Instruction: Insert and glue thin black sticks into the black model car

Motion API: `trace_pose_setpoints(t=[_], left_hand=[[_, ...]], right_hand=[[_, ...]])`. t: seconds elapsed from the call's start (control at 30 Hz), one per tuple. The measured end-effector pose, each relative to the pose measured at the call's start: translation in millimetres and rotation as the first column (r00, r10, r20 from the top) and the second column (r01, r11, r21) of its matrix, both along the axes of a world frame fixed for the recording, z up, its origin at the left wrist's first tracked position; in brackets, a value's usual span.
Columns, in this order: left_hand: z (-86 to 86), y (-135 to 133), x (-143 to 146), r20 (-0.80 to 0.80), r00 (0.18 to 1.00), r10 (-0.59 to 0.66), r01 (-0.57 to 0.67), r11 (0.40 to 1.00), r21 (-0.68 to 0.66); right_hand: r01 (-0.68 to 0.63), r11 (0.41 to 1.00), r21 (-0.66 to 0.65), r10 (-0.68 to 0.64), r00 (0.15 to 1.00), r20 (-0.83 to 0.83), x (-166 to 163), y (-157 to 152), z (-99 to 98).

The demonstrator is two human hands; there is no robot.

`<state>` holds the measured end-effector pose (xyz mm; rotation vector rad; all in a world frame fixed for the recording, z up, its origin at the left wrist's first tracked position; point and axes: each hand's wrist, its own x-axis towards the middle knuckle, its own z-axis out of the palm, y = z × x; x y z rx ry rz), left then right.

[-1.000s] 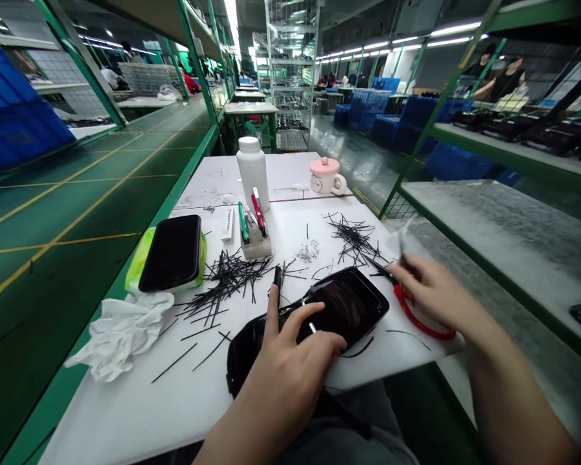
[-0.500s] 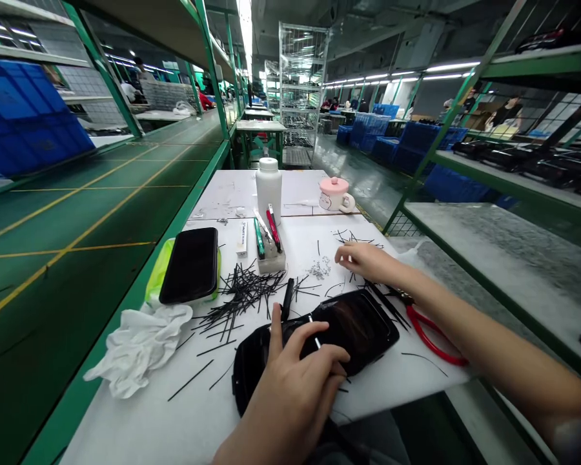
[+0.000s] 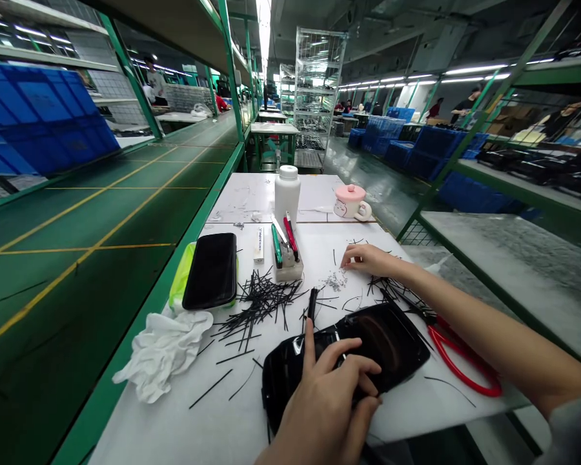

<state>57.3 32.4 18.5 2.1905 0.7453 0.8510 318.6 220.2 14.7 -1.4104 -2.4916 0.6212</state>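
Observation:
A glossy black plastic housing (image 3: 392,342) lies at the near edge of the white table. My left hand (image 3: 326,394) holds it, index finger stretched toward the far edge and the others bent over the top. Beside that fingertip a short black strip (image 3: 312,303) sticks up. Farther off, my right hand (image 3: 363,259) has its fingertips pinched together at the table surface. Whatever is between them is too small to make out. Tiny clear pieces (image 3: 336,280) lie scattered just below these fingertips.
Thin black strips (image 3: 266,298) lie heaped left of centre. Around them are a phone (image 3: 210,270), crumpled white cloth (image 3: 167,352), a pen holder (image 3: 289,270), a white bottle (image 3: 287,194) and a lidded mug (image 3: 350,205). Red-handled scissors (image 3: 465,368) lie under my right forearm.
My right hand has lowered toward the tiny pieces, and its fingers have come together. The left hand stays on the housing. The whole view has shifted, so things sit farther right.

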Motion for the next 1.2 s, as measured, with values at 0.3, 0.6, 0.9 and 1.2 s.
trace_pose_setpoints(t=[0.3,0.6,0.9,1.2], left_hand=[[11.2,0,-1,0.034,0.999,0.034,-0.031,0.997,-0.067],[29.2,-13,25,0.252,0.967,0.047,0.053,0.924,-0.379],[36.0,-14,43,0.355,0.925,0.132,0.026,0.913,-0.407],[34.6,-16,44,0.374,0.92,0.118,0.027,0.932,-0.361]], right_hand=[[0.167,0.985,0.031,-0.157,0.964,-0.213,0,-19,-1.0],[-0.053,0.935,-0.35,-0.214,0.704,-0.677,-6,-157,50.2],[-0.036,0.814,-0.58,-0.503,0.456,-0.734,-6,-216,47.8],[-0.131,0.769,-0.626,-0.524,0.432,-0.734,-11,-221,50.0]])
